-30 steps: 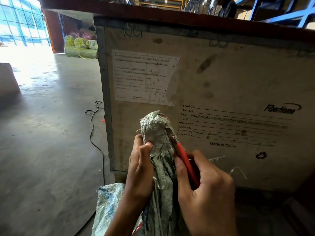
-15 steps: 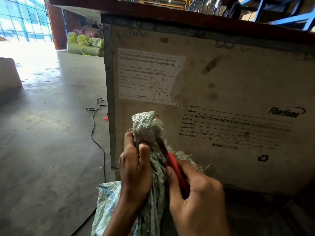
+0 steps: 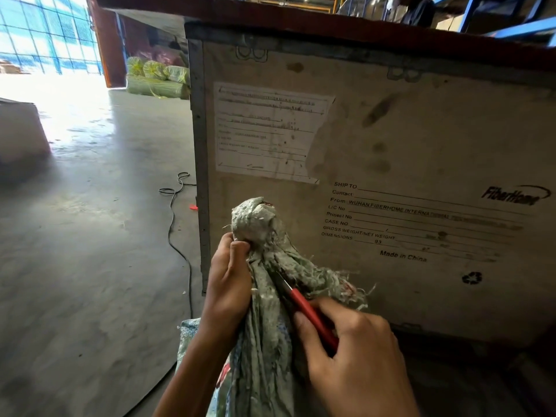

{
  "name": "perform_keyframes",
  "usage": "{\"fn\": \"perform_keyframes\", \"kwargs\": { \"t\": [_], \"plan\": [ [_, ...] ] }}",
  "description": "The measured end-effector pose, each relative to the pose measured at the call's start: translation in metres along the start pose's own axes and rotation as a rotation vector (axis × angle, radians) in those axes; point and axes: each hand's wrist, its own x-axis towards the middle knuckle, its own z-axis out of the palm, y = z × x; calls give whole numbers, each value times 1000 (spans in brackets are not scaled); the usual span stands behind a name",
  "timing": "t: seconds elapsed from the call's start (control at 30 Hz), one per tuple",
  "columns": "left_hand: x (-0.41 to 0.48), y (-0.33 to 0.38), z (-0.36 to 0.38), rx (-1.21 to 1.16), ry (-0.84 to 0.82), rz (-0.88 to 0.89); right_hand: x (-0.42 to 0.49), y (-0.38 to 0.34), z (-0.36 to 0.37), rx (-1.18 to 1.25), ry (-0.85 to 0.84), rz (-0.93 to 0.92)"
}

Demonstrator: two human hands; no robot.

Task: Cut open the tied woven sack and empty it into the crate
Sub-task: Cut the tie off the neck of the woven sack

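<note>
A grey-green woven sack stands bunched in front of me, its tied top knot sticking up. My left hand grips the neck just below the knot. My right hand is closed around a red-handled cutter, and the blade is pushed into the fabric under the knot. Frayed, cut strands hang to the right of the blade. A large plywood crate with printed shipping text rises right behind the sack; its inside is hidden.
A black cable snakes over the concrete floor at the crate's left corner. Green bundled bags lie by the bright doorway at the far left. A grey box sits at the left edge. Blue racking stands behind the crate.
The blade has worked down and to the right through the neck, leaving more frayed fabric to its right. My left hand has kept its hold under the knot.
</note>
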Motion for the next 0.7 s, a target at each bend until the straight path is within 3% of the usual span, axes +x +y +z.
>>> {"fn": "perform_keyframes", "kwargs": {
  "t": [0.13, 0.27, 0.33, 0.47, 0.7],
  "plan": [
    [-3, 2, 4, 23, 34, -139, 2, 5, -14, 239, 99, -26],
    [-18, 6, 18, 22, -217, -76, 9, 10, -17, 404, 272, 72],
    [-25, 7, 28, 50, -330, -74, 15, 20, -12, 531, 223, 162],
    [-29, 10, 31, 48, -291, -80, 26, 42, -14, 753, 48, 350],
    [-21, 8, 18, -18, -450, -155, 29, 63, -30, 492, 88, 105]
  ]
}}
